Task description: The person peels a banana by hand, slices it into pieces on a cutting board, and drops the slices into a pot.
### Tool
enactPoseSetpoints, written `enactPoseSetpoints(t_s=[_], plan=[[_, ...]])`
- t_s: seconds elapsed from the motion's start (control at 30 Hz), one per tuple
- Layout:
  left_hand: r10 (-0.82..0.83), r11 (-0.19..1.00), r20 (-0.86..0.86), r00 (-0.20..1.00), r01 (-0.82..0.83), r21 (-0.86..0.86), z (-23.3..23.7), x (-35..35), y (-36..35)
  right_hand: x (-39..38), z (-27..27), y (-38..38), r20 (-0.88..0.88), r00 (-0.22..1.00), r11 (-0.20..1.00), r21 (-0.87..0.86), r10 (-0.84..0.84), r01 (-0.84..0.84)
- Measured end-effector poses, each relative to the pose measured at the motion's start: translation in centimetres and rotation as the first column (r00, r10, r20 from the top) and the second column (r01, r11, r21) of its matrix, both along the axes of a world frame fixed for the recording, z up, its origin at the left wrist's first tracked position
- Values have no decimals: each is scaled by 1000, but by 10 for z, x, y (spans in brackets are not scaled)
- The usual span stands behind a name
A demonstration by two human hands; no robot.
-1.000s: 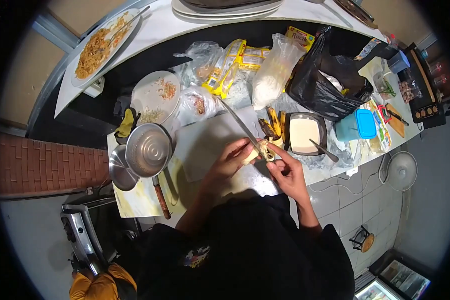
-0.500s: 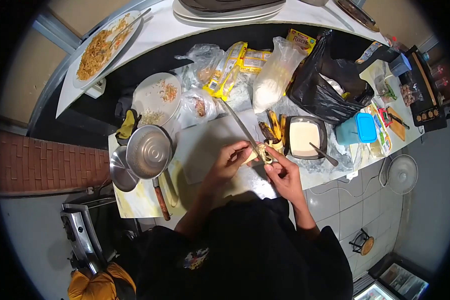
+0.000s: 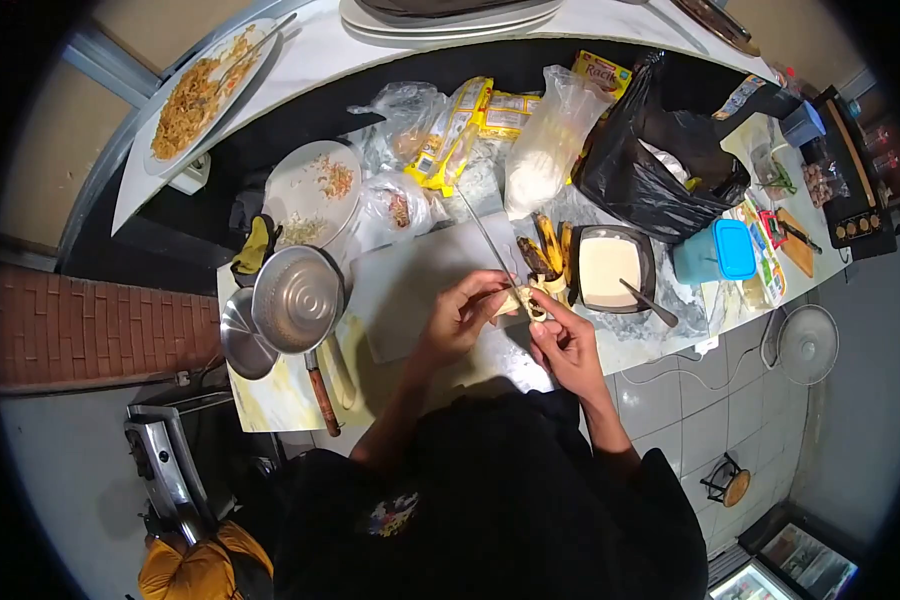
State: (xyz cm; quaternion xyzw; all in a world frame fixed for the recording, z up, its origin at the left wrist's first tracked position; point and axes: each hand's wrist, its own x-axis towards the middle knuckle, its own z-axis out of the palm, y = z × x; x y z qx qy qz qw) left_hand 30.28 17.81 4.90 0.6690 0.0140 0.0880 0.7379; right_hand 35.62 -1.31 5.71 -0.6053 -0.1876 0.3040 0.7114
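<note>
Pale food point(image 3: 536, 310): our left hand point(image 3: 460, 318) and right hand point(image 3: 568, 345) are finger-gripping it; we should be guiding the knife point(image 3: 486, 238) gently.

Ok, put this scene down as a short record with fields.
Left hand: holding pale food
Right hand: holding the food's dark-centred end
Knife: blade at the food; grip unclear
Bowl: cream-coloured mix, spoon leaning in
Bananas: just left of the bowl
Pot: far left, brown handle towards the person
</note>
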Motion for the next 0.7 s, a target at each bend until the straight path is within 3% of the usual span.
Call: enactPoseSetpoints(t_s=[0.13,0.6,0.7], plan=[[-47,999,-100,994,48,17,-1,-1,4,-2,-6,1,11,1000,1000,7,-10,10],[-110,991,-83,990,104,-80,-9,0,-5,1,-21,-12,-138,984,993,23,-115,120],[-98,992,-117,988,87,-95,-11,1,-5,4,-19,-17,-125,986,994,-43,-109,104]])
